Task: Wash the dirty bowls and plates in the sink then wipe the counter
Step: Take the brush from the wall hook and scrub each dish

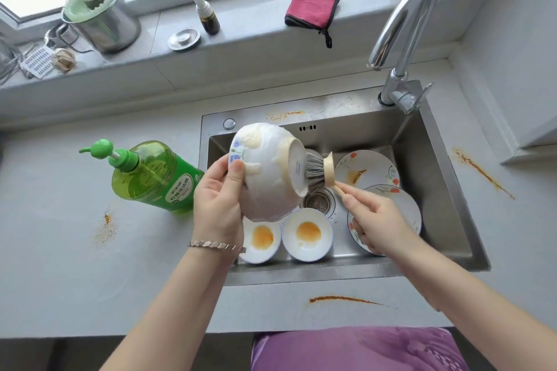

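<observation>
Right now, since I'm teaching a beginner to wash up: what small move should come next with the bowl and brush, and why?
Probably turn the bowl a little in the left hand. The brush, held by the right hand, presses only on the bowl's base, while streaks of foam cover its outer side, which the bristles do not touch.

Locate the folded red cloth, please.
Head view: the folded red cloth lies on the grey window ledge, between the brown spray bottle and the chrome tap.
</observation>
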`<action>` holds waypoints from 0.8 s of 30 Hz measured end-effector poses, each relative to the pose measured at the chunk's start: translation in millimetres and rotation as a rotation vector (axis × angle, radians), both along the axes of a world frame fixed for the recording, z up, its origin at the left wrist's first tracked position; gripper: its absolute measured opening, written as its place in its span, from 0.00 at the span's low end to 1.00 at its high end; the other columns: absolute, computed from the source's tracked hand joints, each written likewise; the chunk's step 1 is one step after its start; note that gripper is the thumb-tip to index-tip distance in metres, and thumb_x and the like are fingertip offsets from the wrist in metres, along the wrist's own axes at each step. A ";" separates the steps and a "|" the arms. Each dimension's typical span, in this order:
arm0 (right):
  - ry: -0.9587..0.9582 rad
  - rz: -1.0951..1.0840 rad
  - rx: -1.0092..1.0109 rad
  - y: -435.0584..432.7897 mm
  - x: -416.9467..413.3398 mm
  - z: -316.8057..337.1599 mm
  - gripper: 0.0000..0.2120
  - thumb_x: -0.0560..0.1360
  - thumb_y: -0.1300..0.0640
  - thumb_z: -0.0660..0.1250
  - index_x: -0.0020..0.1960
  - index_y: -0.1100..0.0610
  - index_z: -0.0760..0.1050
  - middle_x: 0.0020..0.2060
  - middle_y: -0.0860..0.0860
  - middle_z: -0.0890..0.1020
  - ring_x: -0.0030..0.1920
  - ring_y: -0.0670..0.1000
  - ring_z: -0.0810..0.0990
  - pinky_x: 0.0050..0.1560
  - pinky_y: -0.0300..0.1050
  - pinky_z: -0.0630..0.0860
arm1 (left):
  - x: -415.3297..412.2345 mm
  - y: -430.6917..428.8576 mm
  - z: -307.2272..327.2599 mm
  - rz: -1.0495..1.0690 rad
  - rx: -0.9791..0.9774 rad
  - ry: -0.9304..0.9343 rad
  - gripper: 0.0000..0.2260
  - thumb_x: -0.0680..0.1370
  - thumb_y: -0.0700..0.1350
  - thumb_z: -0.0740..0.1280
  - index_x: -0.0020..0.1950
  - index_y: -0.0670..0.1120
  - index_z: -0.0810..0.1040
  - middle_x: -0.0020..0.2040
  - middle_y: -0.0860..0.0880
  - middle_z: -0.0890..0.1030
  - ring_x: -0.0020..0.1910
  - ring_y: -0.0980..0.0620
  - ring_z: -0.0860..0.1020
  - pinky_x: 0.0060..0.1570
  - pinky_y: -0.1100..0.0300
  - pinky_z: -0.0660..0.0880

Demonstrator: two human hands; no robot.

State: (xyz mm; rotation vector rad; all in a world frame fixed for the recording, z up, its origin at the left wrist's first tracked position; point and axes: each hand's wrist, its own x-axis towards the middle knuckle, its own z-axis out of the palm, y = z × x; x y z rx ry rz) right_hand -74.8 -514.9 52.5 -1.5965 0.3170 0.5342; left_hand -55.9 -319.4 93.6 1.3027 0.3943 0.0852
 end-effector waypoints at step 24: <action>-0.239 0.054 -0.149 19.1 -24.5 10.9 0.15 0.80 0.58 0.57 0.63 0.41 0.69 0.17 0.32 0.68 0.23 0.31 0.70 0.26 0.25 0.65 | 0.5 -15.4 -26.7 0.157 0.081 0.129 0.05 0.78 0.40 0.63 0.47 0.46 0.78 0.34 0.54 0.83 0.35 0.57 0.80 0.45 0.55 0.77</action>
